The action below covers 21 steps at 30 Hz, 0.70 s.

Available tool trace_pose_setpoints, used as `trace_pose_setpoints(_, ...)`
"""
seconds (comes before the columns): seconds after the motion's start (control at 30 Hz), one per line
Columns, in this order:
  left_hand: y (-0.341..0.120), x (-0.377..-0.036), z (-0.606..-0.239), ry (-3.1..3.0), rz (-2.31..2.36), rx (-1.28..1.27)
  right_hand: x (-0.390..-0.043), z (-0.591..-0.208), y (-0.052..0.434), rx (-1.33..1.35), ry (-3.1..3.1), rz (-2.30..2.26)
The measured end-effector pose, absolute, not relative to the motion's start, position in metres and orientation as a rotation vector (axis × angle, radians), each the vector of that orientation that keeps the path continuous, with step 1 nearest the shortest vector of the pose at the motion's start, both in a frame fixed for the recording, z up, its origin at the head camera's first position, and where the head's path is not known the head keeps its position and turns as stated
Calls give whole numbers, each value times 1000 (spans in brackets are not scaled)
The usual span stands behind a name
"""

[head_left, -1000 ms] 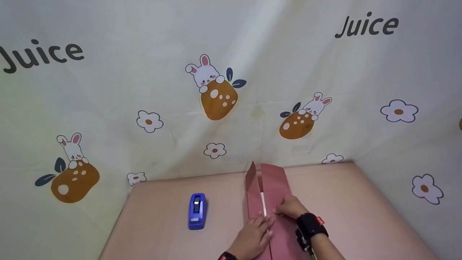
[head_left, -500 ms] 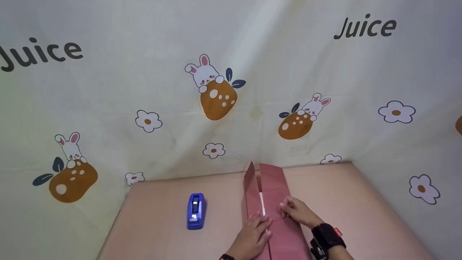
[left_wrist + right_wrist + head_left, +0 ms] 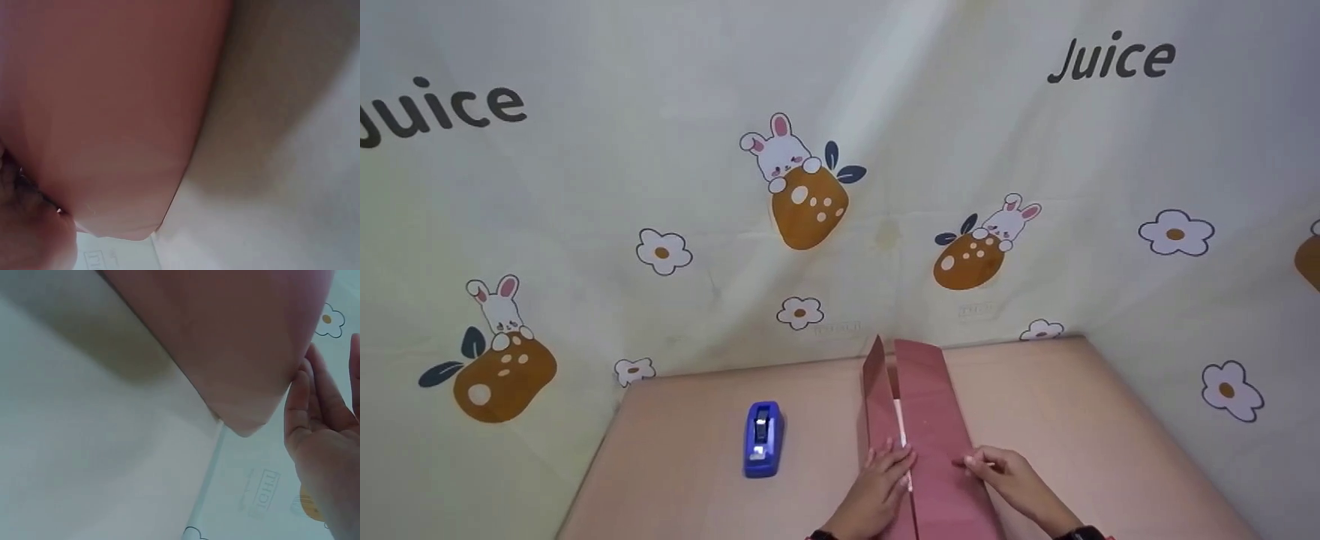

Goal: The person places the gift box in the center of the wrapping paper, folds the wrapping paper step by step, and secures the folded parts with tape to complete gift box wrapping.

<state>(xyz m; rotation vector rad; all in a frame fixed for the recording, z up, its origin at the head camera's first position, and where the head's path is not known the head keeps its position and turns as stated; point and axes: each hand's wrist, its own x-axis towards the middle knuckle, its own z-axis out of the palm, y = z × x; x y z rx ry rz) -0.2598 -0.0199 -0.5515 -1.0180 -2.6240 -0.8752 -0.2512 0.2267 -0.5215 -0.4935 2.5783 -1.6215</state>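
Note:
A long dark red folded paper (image 3: 934, 409) lies lengthwise on the pink table (image 3: 690, 457), its far left flap standing up a little. A white strip of tape (image 3: 900, 420) runs along the seam between its two flaps. My left hand (image 3: 885, 480) presses flat with straight fingers on the left flap beside the seam. My right hand (image 3: 1001, 472) rests at the paper's right edge, fingertips touching it. In the right wrist view the right hand (image 3: 320, 433) shows straight, loose fingers holding nothing. The left wrist view shows only the table (image 3: 112, 112) and a blurred bit of hand.
A blue tape dispenser (image 3: 763, 439) stands on the table left of the paper. Cloth printed with rabbits, flowers and "Juice" (image 3: 810, 195) walls in the back and both sides of the table.
My right hand has drawn back from the seam to the paper's right edge, nearer to me. The left hand has stayed pressed on the left flap.

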Motion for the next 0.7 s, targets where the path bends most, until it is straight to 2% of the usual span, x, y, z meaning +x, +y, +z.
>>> trace_pose_setpoints(0.2, -25, -260, -545, -2603, -1102, -1032, -235, -524, 228, -424, 2749, -1532)
trace_pose_setpoints(0.53, -32, -256, -550, -2645, -1688, -499, -231, -539, 221, -272, 2703, -1480)
trace_pose_setpoints(0.7, -34, -253, -557, -2630, -1959, -337, -231, -547, 220, -152, 2607, -1524)
